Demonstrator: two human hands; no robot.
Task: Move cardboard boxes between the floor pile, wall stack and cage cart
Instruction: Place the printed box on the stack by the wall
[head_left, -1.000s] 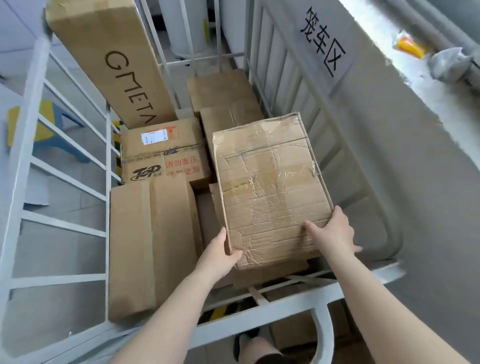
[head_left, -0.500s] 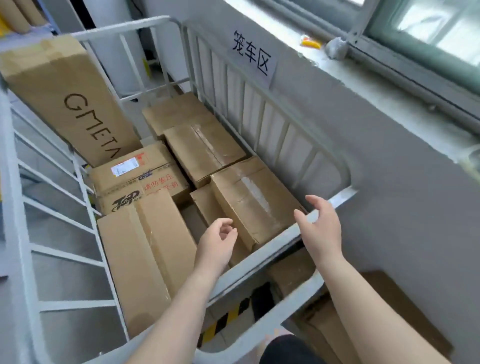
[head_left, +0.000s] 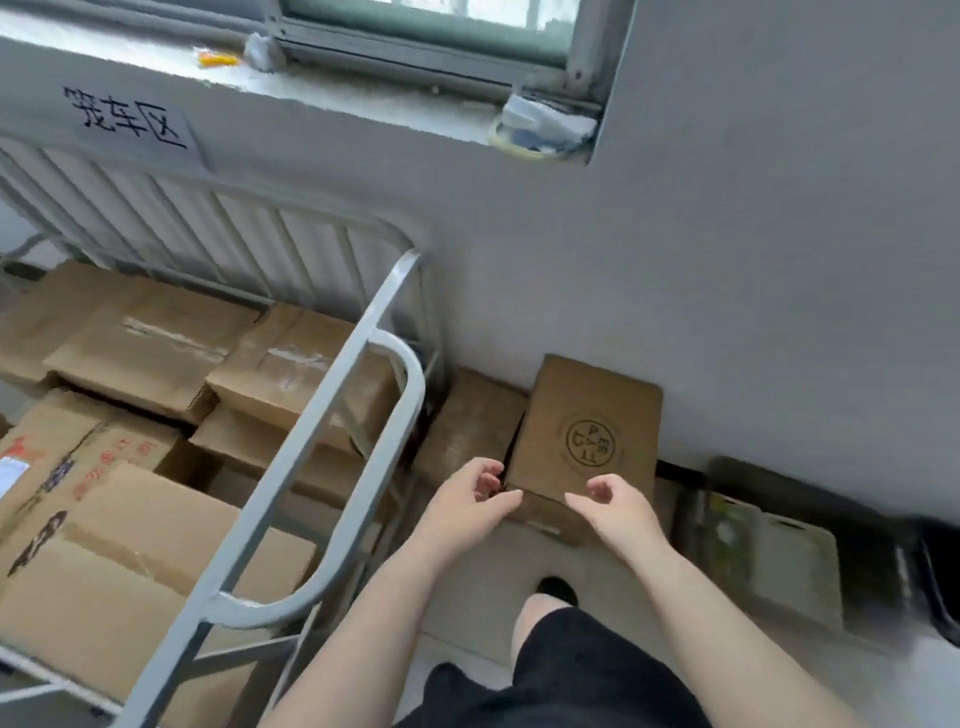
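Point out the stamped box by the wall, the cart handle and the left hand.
stamped box (head_left: 587, 415), head view, top face above the round stamp
cart handle (head_left: 410, 374), head view, upper bend of the tube
left hand (head_left: 470, 506), head view, back of the hand

Wall sign (head_left: 127, 118) at 10 o'clock reads 笼车区. Round stamp on upright box (head_left: 587, 441) at centre: letters illegible. Red print on cart box (head_left: 98, 457) at 8 o'clock: illegible.

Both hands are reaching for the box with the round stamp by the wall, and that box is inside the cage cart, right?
Not quite. The head view shows both the left hand and right hand reaching for the box with the round stamp by the wall, but it stands outside the cage cart, on the floor stack to its right.
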